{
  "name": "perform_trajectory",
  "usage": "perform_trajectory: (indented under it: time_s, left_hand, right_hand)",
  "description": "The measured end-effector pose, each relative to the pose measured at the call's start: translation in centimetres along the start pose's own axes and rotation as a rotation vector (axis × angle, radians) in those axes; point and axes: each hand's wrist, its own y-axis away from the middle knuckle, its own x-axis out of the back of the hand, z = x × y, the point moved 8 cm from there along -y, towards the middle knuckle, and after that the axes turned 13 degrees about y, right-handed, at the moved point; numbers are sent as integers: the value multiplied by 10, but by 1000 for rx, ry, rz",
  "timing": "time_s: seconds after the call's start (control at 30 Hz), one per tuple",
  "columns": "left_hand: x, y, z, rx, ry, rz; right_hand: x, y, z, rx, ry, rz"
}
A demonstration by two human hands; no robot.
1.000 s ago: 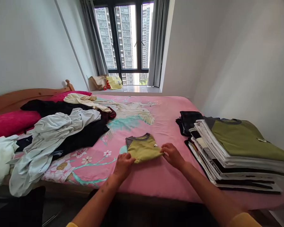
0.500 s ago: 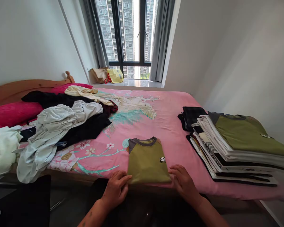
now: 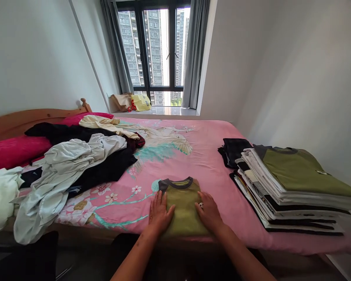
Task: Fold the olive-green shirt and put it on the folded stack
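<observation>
A folded olive-green T-shirt (image 3: 183, 210) with a dark grey collar and sleeve lies at the front edge of the bed, its collar pointing away from me. My left hand (image 3: 160, 212) rests flat along the shirt's left side, fingers stretched forward. On the right side, my right hand (image 3: 208, 210) lies flat with its fingers extended, partly covering the small panda patch. Neither hand grips the cloth.
To the right stands a tall stack of folded clothes (image 3: 292, 207), topped by another olive shirt, with folded black clothes (image 3: 236, 150) behind it. Loose clothes (image 3: 82, 160) lie heaped at left near pink pillows (image 3: 17, 152). A pink floral sheet (image 3: 210, 164) covers the bed.
Both hands have moved from the shirt's bottom corners forward onto its sides. Their fingers have let go of the hem and now lie flat. The camera view has tilted slightly upward.
</observation>
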Motion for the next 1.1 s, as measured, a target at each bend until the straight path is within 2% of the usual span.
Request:
perform_trajectory:
  time_s: [0.07, 0.13, 0.23, 0.4, 0.53, 0.6, 0.73, 0.9, 1.0, 1.1]
  left_hand:
    - [17, 9, -14, 29, 35, 92]
    - [32, 24, -22, 43, 98, 142]
    - [37, 55, -32, 126, 320, 66]
    - [-1, 107, -50, 486, 698, -169]
    - [-31, 117, -56, 811, 1041, -192]
    - [-38, 115, -54, 894, 1171, -199]
    - [-40, 109, -45, 847, 1242, -209]
    - [-38, 117, -47, 746, 1286, -137]
    - [-49, 134, -54, 723, 1248, -276]
    - [-57, 153, -61, 766, 1219, -442]
  right_hand:
    - [10, 12, 31, -120, -53, 88]
    - [13, 30, 54, -232, -130, 62]
    - [13, 64, 65, -342, -263, -53]
    - [-2, 110, 52, -489, -490, -177]
    - [-27, 121, 47, -647, -676, -307]
    - [-35, 120, 46, -700, -719, -367]
    - [-35, 115, 41, -791, -798, -380]
    - [-29, 120, 29, -815, -993, -239]
    - [-33, 142, 26, -806, -1107, -219]
    - [-39, 162, 22, -769, -1245, -331]
